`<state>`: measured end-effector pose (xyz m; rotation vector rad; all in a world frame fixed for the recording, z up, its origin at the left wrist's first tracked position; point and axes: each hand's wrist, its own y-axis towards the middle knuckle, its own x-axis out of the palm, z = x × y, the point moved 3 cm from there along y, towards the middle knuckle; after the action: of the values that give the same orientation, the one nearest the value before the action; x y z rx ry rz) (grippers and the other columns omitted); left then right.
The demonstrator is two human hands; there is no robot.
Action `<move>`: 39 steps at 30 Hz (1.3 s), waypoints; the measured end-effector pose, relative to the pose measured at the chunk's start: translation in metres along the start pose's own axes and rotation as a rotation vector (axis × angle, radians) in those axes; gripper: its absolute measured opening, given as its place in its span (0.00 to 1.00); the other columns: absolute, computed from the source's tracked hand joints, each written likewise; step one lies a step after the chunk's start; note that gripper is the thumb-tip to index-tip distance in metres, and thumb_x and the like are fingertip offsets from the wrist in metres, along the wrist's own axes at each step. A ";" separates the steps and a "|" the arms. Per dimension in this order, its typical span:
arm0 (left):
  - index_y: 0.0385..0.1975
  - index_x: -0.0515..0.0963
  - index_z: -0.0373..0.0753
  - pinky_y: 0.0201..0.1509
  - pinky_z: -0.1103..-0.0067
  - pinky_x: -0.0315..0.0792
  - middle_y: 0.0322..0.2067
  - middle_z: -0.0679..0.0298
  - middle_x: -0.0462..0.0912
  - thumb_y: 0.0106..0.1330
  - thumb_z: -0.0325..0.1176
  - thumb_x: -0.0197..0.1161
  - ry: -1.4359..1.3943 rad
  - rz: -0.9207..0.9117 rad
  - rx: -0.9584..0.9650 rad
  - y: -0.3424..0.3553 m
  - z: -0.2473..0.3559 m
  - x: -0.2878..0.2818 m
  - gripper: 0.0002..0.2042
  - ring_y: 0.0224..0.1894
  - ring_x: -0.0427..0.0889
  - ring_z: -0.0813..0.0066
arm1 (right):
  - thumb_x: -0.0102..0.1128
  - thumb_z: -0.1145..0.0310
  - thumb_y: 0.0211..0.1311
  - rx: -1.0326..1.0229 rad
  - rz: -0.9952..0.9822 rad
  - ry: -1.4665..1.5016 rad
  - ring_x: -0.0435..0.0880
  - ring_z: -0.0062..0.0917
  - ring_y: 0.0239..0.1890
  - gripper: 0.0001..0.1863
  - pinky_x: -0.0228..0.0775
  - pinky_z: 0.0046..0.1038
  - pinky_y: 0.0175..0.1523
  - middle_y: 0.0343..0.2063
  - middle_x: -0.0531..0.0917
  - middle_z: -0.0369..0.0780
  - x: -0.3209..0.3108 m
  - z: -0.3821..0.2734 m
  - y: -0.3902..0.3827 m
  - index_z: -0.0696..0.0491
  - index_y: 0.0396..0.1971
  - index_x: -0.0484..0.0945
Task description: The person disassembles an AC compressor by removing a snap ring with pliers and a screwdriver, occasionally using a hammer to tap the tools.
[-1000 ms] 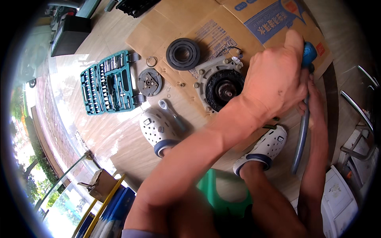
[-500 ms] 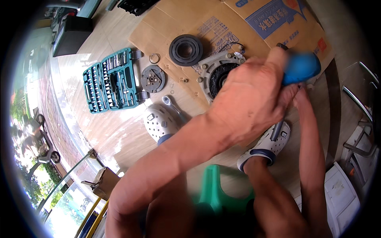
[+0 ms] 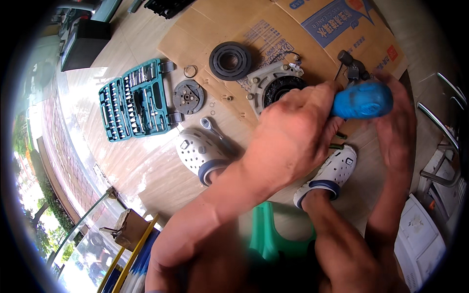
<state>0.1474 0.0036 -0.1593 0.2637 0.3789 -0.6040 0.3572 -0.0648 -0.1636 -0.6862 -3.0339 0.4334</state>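
My left hand [image 3: 295,124] is closed around a tool with a thick blue handle [image 3: 364,100], whose rounded end sticks out to the right. Behind the handle is my right hand [image 3: 398,122]; its fingers are partly hidden and blurred, so its grip is unclear. A dark metal hammer-like head [image 3: 355,66] shows just beyond the handle. Thin rod ends [image 3: 337,146] show below my left hand. Partly covered by that hand, a grey metal housing [image 3: 256,83] with bolts and a round black centre sits on flattened cardboard [image 3: 205,34].
A black grooved pulley [image 3: 217,61] lies beside the housing. Further left are a round metal plate [image 3: 188,97], a metal ring [image 3: 190,71], a ratchet [image 3: 207,124] and an open teal socket set [image 3: 159,105]. My feet in white clogs [image 3: 195,151] flank a green stool [image 3: 264,222].
My right hand has moved right, away from my left hand. The blue handle has shifted slightly left and down. More of the dark metal head shows; the long rod below is mostly out of sight.
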 end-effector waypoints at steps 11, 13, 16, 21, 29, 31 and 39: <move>0.78 0.57 0.36 0.79 0.56 0.59 0.77 0.45 0.58 0.44 0.56 0.85 0.283 -0.146 -0.181 -0.032 -0.078 -0.031 0.62 0.77 0.60 0.40 | 0.66 0.74 0.69 -0.162 -0.270 -0.380 0.81 0.16 0.28 0.09 0.75 0.18 0.33 0.38 0.86 0.44 0.025 -0.039 -0.019 0.61 0.44 0.79; 0.79 0.55 0.36 0.80 0.57 0.59 0.78 0.44 0.54 0.43 0.54 0.87 0.217 -0.145 -0.155 -0.044 -0.098 -0.018 0.63 0.78 0.59 0.40 | 0.66 0.76 0.68 -0.162 -0.292 -0.356 0.83 0.16 0.28 0.09 0.76 0.19 0.32 0.41 0.87 0.46 0.024 -0.034 -0.021 0.61 0.44 0.79; 0.79 0.55 0.36 0.82 0.57 0.57 0.79 0.39 0.50 0.42 0.55 0.88 0.159 -0.078 -0.170 -0.052 -0.114 0.000 0.64 0.81 0.53 0.42 | 0.67 0.77 0.67 -0.176 -0.253 -0.337 0.83 0.16 0.28 0.09 0.77 0.19 0.32 0.42 0.88 0.47 0.024 -0.029 -0.024 0.60 0.44 0.79; 0.76 0.57 0.33 0.79 0.55 0.60 0.75 0.43 0.60 0.37 0.52 0.91 0.417 -0.011 -0.121 -0.044 -0.110 0.007 0.65 0.78 0.59 0.41 | 0.66 0.71 0.70 -0.017 -0.126 -0.270 0.83 0.17 0.26 0.09 0.76 0.19 0.30 0.41 0.88 0.47 0.020 -0.020 -0.025 0.59 0.42 0.78; 0.72 0.62 0.33 0.79 0.53 0.55 0.67 0.51 0.73 0.38 0.56 0.89 0.196 0.094 -0.102 -0.041 -0.107 0.014 0.61 0.74 0.62 0.38 | 0.61 0.59 0.75 -0.013 0.165 0.137 0.78 0.21 0.17 0.16 0.69 0.21 0.20 0.38 0.89 0.50 -0.019 -0.013 -0.014 0.58 0.48 0.79; 0.71 0.63 0.33 0.80 0.52 0.54 0.65 0.52 0.75 0.38 0.55 0.89 0.214 0.084 -0.114 -0.041 -0.108 0.016 0.61 0.74 0.63 0.38 | 0.58 0.58 0.78 -0.063 0.189 0.093 0.75 0.21 0.15 0.16 0.65 0.22 0.19 0.39 0.88 0.50 -0.033 -0.012 -0.008 0.57 0.47 0.79; 0.70 0.64 0.34 0.79 0.52 0.55 0.63 0.54 0.77 0.34 0.54 0.91 0.208 0.198 -0.024 -0.040 -0.107 0.019 0.61 0.74 0.63 0.36 | 0.59 0.60 0.76 0.131 0.291 0.176 0.73 0.21 0.15 0.14 0.63 0.21 0.20 0.36 0.89 0.48 -0.027 0.023 -0.020 0.56 0.45 0.79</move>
<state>0.1099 -0.0003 -0.2685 0.3381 0.5527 -0.3781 0.3720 -0.1003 -0.1789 -1.0976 -2.7214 0.5370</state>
